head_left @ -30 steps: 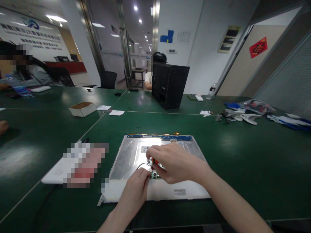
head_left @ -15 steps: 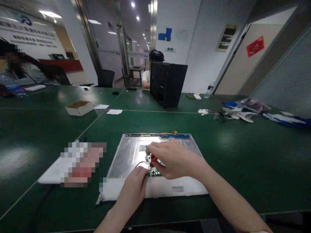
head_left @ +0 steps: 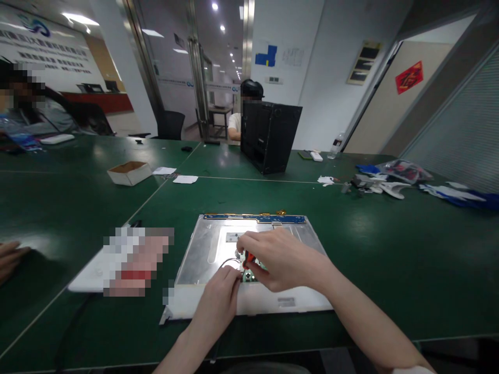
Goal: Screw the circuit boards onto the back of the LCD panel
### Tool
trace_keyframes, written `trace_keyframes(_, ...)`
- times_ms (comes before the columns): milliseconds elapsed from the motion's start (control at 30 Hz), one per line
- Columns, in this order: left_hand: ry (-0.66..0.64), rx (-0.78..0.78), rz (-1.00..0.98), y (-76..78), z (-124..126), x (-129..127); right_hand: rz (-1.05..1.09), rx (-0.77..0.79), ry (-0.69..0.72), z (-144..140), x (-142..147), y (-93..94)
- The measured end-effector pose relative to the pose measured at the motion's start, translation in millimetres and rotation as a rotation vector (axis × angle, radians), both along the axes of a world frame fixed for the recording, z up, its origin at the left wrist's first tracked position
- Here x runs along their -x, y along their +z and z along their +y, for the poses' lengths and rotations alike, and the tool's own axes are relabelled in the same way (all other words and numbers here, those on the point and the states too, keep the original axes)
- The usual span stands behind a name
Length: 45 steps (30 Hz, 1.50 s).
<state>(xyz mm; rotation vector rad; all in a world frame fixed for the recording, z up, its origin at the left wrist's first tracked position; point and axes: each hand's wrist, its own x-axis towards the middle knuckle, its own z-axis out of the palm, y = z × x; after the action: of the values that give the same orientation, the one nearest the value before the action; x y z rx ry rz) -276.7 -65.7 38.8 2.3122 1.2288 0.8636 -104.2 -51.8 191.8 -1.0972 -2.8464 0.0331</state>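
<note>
A display panel point(head_left: 195, 262) with a silver metal back and a white lower strip lies flat on the green table. Near its middle is a small green circuit board point(head_left: 249, 277), partly covered by my hands. My right hand point(head_left: 280, 259) is closed around a red and black screwdriver point(head_left: 248, 258), its tip down at the board. Beside the tip, my left hand point(head_left: 222, 288) has its fingers pressed together at the board's left edge; what they pinch is hidden. A thin dark cable point(head_left: 228, 261) curves just above those fingers. Along the panel's far edge runs a blue circuit strip point(head_left: 234, 217).
A white device point(head_left: 88, 278), partly blurred out, lies left of the panel. Farther off stand an open box point(head_left: 130, 174) and a black computer case point(head_left: 271, 137). Gloves and parts point(head_left: 384, 184) lie at right. Another person's hand point(head_left: 11, 259) rests at the left edge.
Another person's hand has come into view at the left edge. The view has shifted slightly; my hands stay at the board, with the screwdriver still in my right hand.
</note>
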Motion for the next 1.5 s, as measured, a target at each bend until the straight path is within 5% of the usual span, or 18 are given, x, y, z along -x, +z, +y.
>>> trace_keyframes(1500,-0.003,-0.029,0.042,-6.5,2.6,-3.9,0.027,-0.058,0.002,3.8,-1.2,-7.4)
